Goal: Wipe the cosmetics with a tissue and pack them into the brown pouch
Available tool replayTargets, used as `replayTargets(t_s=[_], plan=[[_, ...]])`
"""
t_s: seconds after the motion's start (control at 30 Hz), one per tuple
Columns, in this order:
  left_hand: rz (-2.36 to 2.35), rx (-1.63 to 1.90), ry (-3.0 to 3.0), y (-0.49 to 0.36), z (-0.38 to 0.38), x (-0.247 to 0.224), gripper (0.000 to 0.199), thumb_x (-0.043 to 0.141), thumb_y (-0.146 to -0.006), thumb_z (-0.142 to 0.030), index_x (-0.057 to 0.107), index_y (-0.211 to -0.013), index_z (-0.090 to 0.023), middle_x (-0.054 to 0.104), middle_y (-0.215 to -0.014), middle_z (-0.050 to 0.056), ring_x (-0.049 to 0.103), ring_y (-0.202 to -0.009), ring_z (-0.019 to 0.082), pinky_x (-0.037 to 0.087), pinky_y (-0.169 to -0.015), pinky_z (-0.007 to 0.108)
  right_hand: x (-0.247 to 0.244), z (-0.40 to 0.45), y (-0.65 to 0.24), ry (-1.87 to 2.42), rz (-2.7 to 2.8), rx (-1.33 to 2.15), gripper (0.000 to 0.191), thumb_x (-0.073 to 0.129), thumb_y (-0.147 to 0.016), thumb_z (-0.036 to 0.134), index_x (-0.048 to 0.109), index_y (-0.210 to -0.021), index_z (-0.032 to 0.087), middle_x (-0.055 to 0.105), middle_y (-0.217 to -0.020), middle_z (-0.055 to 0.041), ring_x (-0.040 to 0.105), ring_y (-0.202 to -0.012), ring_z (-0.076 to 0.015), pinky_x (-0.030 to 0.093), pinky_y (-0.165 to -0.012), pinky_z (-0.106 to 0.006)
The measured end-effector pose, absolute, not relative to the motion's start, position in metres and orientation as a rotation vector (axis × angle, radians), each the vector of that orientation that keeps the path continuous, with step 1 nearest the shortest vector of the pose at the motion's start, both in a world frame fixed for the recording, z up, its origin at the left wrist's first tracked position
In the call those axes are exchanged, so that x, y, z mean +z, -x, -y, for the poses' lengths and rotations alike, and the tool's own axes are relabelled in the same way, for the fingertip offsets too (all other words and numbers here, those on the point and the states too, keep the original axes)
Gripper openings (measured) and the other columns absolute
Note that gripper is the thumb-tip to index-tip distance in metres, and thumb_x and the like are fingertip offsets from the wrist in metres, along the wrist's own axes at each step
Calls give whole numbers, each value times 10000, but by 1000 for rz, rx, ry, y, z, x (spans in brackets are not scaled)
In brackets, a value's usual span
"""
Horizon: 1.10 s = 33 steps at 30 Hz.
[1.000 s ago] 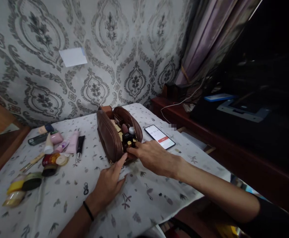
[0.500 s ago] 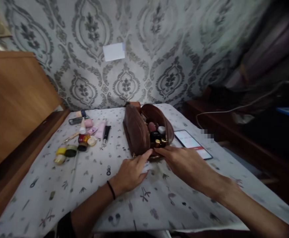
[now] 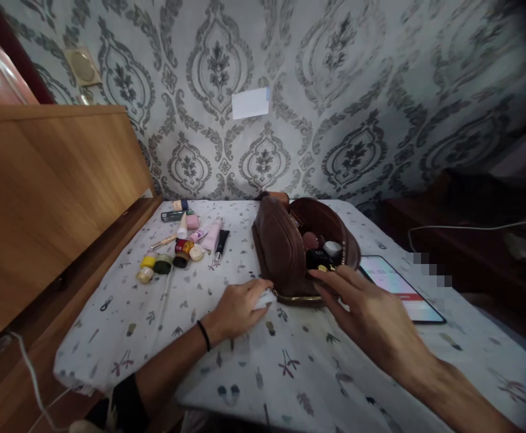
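Sitting beyond right hand [image 3: 374,316], apparently touching: bag [image 3: 281,246].

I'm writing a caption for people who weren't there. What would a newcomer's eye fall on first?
First, probably the open brown bag on the patterned cloth, with the left hand at its near left corner and the right hand at its open front. Next, the lit phone lying right of the bag, and the cosmetics clustered to its left. Behind everything stands bold grey wallpaper.
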<state>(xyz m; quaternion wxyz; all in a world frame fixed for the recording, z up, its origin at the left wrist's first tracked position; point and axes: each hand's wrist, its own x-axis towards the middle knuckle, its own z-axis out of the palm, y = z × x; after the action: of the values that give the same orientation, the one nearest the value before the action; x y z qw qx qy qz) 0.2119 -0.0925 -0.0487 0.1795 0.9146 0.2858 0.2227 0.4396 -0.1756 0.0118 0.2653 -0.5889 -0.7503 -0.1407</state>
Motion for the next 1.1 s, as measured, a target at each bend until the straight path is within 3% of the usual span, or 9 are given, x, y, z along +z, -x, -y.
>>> replayTargets(t_s=[0.17, 0.37, 0.53, 0.93, 1.1], plan=[[-1044, 829, -2388, -188, 71, -47, 233, 562, -897, -232, 616, -1123, -213, 726, -1127, 65, 684, -1049, 228, 531, -922, 344, -6, 180, -400, 1378, 2084, -11, 283, 403, -1008, 244, 679, -1061, 215, 691, -835, -55, 685, -716, -173, 530, -640, -280], [-1246, 972, -2256, -166, 45, -48, 157, 515, -940, -306, 601, -1010, -196, 706, -895, 23, 656, -826, 185, 497, -768, 286, -32, 161, -350, 1299, 2103, 613, 226, 503, -893, 146, 723, -911, 197, 728, -825, -43, 685, -746, -182, 517, -704, -278], [-1315, 960, -2257, -161, 36, -57, 128, 526, -921, -286, 599, -977, -197, 683, -858, 16, 633, -800, 181, 468, -743, 274, -59, 139, -320, 1300, 1817, 1042, 212, 535, -863, 213, 739, -892, 162, 597, -597, 7, 546, -561, -147, 424, -550, -246], [-1278, 809, -2469, -162, 40, -66, 155, 518, -929, -266, 591, -1056, -215, 712, -1025, 60, 665, -957, 224, 490, -810, 305, -78, 141, -318, 1172, 1688, 1107, 223, 533, -837, 233, 743, -854, 158, 626, -641, -8, 530, -586, -135, 400, -571, -231], [-1361, 814, -2500, -160, 40, -64, 148, 518, -936, -260, 604, -1048, -215, 715, -989, 57, 671, -908, 223, 492, -778, 307, -84, 140, -317, 1179, 1680, 1097, 209, 550, -837, 204, 753, -867, 165, 640, -650, -13, 556, -601, -141, 410, -583, -235]])
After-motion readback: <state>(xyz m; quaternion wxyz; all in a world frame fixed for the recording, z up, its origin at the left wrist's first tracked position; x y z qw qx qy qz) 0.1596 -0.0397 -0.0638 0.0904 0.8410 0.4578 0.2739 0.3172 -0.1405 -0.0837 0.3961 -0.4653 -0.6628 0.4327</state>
